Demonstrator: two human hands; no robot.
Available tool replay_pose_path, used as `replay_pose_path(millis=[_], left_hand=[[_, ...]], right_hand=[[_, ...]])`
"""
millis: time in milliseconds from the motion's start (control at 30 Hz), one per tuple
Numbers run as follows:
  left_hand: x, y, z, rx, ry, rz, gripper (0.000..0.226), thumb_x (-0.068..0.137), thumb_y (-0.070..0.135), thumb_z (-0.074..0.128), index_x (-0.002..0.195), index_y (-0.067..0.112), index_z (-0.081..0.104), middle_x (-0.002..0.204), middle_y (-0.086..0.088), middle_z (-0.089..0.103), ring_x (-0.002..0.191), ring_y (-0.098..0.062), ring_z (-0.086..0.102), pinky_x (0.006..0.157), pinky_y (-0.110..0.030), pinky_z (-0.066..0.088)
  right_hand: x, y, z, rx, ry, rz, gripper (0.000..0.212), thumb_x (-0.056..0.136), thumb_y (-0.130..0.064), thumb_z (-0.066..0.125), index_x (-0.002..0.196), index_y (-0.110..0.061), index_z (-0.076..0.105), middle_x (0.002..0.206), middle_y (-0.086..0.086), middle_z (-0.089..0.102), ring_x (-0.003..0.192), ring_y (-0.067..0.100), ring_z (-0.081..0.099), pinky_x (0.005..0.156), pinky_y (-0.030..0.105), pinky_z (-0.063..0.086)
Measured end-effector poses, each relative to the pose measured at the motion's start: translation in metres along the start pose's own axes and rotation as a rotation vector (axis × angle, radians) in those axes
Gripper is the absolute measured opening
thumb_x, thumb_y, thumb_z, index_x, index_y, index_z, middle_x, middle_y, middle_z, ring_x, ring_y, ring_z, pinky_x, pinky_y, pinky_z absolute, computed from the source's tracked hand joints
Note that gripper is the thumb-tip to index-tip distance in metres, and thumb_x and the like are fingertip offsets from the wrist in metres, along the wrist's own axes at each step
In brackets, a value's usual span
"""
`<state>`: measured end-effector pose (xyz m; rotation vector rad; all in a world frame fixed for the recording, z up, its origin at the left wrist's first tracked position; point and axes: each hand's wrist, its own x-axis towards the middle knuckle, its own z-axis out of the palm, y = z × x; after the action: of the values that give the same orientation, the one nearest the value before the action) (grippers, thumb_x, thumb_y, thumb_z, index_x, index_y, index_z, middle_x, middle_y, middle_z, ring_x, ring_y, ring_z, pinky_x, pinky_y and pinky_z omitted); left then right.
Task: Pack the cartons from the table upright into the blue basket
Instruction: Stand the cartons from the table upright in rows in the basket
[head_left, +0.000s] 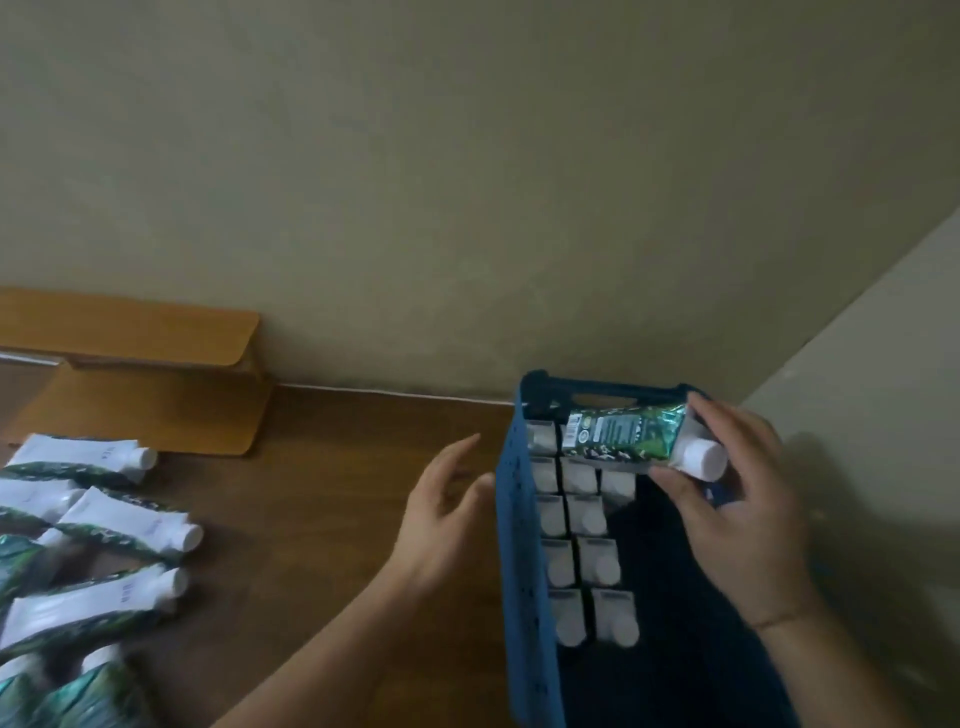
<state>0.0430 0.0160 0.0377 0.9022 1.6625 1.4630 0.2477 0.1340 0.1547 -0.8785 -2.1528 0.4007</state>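
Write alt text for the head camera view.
The right hand holds a green carton sideways over the blue basket, where upright cartons fill two rows. The left hand hovers open; more cartons lie on the table.

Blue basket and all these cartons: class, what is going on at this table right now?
A person is packing cartons into the blue basket. The right hand holds one green carton on its side over the basket's far end, not yet upright. The left hand is open and empty beside the basket. Two rows of upright cartons already stand inside; more cartons lie on the wooden table.
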Motion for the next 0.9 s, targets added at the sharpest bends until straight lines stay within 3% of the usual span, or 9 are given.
replay_pose_path(millis=[100,200,300,400,533,600,667,767,900], left_hand=[[0.007,0.005,0.034,-0.119,-0.088,-0.067,0.069,0.086,0.067,0.056,0.147,0.051,0.031,0.153,0.015,0.038,0.140,-0.006,0.037,0.116,-0.043,0.035],[0.014,-0.003,0.054,-0.177,-0.100,-0.075,0.062,0.091,0.053,0.057,0.147,0.053,0.030,0.152,0.018,0.040,0.140,-0.008,0.039,0.116,-0.045,0.035],[0.016,-0.007,0.063,-0.209,-0.074,-0.049,0.056,0.097,0.037,0.051,0.147,0.049,0.028,0.147,0.021,0.043,0.134,-0.004,0.045,0.107,-0.029,0.042],[0.017,-0.010,0.065,-0.199,-0.062,-0.024,0.067,0.087,0.046,0.053,0.149,0.043,0.029,0.143,0.018,0.049,0.121,0.005,0.054,0.087,-0.013,0.049],[0.020,-0.015,0.066,-0.193,-0.049,-0.016,0.077,0.080,0.054,0.054,0.151,0.040,0.028,0.148,0.008,0.048,0.127,-0.007,0.054,0.094,-0.025,0.051],[0.020,-0.016,0.067,-0.187,-0.034,-0.014,0.075,0.082,0.053,0.054,0.151,0.040,0.028,0.151,0.006,0.045,0.131,-0.011,0.051,0.103,-0.036,0.047],[0.021,-0.018,0.067,-0.178,-0.026,-0.016,0.072,0.085,0.053,0.054,0.151,0.041,0.029,0.154,0.005,0.041,0.137,-0.015,0.045,0.111,-0.050,0.040],[0.020,-0.018,0.067,-0.175,-0.042,-0.006,0.070,0.087,0.052,0.053,0.151,0.042,0.029,0.157,0.004,0.037,0.142,-0.018,0.040,0.114,-0.055,0.035],[0.020,-0.018,0.067,-0.180,-0.052,-0.021,0.075,0.081,0.055,0.053,0.150,0.042,0.027,0.155,0.013,0.037,0.134,0.001,0.044,0.103,-0.022,0.046]], right_hand=[[-0.002,0.039,-0.020,-0.103,-0.130,0.030,0.056,0.074,-0.006,0.078,0.127,-0.014,0.059,0.122,-0.005,0.051,0.109,0.007,0.049,0.094,0.004,0.033],[-0.004,0.072,-0.024,-0.191,-0.320,0.109,0.057,0.076,-0.008,0.078,0.128,-0.023,0.058,0.125,-0.010,0.049,0.106,0.007,0.050,0.087,0.012,0.035],[-0.008,0.095,-0.008,-0.222,-0.484,0.130,0.052,0.080,-0.013,0.075,0.127,-0.024,0.055,0.123,-0.012,0.045,0.099,0.007,0.052,0.083,0.013,0.035],[-0.013,0.106,0.020,-0.229,-0.615,0.150,0.051,0.080,-0.011,0.072,0.123,-0.026,0.050,0.125,-0.010,0.039,0.097,0.017,0.057,0.086,0.032,0.049],[-0.022,0.115,0.057,-0.357,-0.718,0.173,0.056,0.074,0.005,0.063,0.116,-0.024,0.039,0.126,0.000,0.024,0.066,0.022,0.053,0.060,0.039,0.051],[-0.027,0.123,0.065,-0.324,-0.700,0.210,0.075,0.070,0.008,0.061,0.128,-0.026,0.029,0.136,0.004,0.015,0.063,0.022,0.050,0.056,0.036,0.046],[-0.032,0.135,0.068,-0.254,-0.693,0.231,0.099,0.071,0.007,0.063,0.143,-0.036,0.010,0.147,0.003,0.005,0.073,0.025,0.057,0.063,0.037,0.050],[-0.036,0.145,0.069,-0.129,-0.755,0.331,0.107,0.075,0.007,0.062,0.147,-0.044,0.001,0.153,-0.001,0.011,0.121,0.028,0.049,0.097,0.039,0.047],[-0.037,0.142,0.078,-0.023,-0.658,0.360,0.101,0.075,0.014,0.057,0.148,-0.040,0.014,0.149,0.005,0.030,0.130,0.025,0.042,0.106,0.033,0.038]])
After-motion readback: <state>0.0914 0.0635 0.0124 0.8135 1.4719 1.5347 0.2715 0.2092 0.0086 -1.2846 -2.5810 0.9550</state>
